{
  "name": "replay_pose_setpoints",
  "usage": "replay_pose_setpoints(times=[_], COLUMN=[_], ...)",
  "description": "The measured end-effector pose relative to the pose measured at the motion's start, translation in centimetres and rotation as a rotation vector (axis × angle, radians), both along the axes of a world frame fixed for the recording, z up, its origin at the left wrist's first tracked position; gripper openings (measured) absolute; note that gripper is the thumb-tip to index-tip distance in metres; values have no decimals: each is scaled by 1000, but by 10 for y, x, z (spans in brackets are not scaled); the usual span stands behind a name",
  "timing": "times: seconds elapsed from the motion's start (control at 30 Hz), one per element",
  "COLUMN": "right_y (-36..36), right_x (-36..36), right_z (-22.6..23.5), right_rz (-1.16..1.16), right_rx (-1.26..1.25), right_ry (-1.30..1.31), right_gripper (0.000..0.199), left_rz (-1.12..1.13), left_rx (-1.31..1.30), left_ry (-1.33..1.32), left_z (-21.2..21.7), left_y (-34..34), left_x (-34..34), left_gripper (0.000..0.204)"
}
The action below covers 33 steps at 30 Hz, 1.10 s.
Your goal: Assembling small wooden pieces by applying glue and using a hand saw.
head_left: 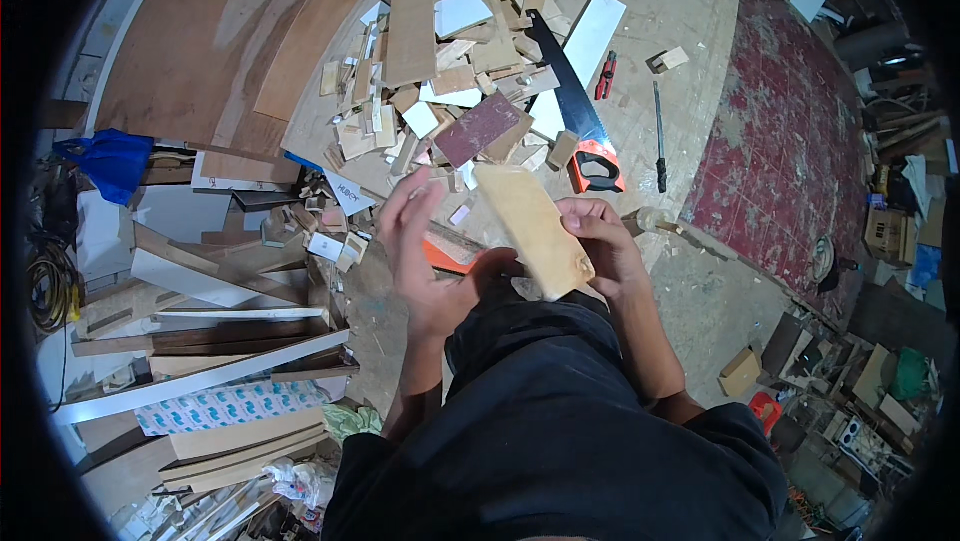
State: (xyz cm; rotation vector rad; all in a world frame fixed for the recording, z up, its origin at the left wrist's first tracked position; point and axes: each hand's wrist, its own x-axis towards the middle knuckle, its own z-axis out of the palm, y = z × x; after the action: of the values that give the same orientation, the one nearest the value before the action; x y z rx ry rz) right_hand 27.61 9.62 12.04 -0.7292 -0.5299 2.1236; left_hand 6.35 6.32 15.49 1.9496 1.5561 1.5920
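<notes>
In my right hand (612, 246) is a pale wooden block (535, 226), held upright and tilted by its right edge between thumb and fingers. A dark knot marks the block's lower corner. My left hand (415, 256) is apart from the block on its left side, fingers spread and slightly blurred, holding nothing. Behind that hand an orange object (450, 254) shows in part; its kind I cannot make out. Beyond the hands lies a heap of wood offcuts (470, 56), with a maroon-faced piece (478, 129) at its near side.
Right of the heap lie a handsaw (572, 91) with an orange handle, a red-and-black hand tool (606, 76) and a thin dark rod (659, 136) on the worktable (690, 21). Stacked boards (220, 341) crowd the left. A maroon panel (780, 141) stretches along the right.
</notes>
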Motion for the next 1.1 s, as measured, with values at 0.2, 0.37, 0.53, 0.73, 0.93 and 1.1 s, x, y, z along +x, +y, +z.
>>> replay_pose_setpoints(times=[0.2,0.37,0.53,0.73,0.93,1.1], right_y=[-22,-34,-14,-6,-9,-31], right_x=[-17,-18,0,-6,-18,-37], right_z=[-18,-28,-10,11,3,-49], right_rz=[312,300,70,99,183,364], right_rx=[-731,-473,-383,10,-150,22], right_ry=[817,423,197,10,-150,-572], right_gripper=[53,48,52,38,23,18], left_rz=[-318,-258,119,-4,-146,-208], left_rx=[-639,-852,-875,-935,-819,-1055], left_ry=[-985,-1226,-1425,-1389,-1666,-1058], left_z=[-24,-26,-30,-30,-41,-130], left_y=[5,2,4,4,3,-24], left_x=[4,-7,-10,-12,-19,-30], left_gripper=[55,17,29,38,35,36])
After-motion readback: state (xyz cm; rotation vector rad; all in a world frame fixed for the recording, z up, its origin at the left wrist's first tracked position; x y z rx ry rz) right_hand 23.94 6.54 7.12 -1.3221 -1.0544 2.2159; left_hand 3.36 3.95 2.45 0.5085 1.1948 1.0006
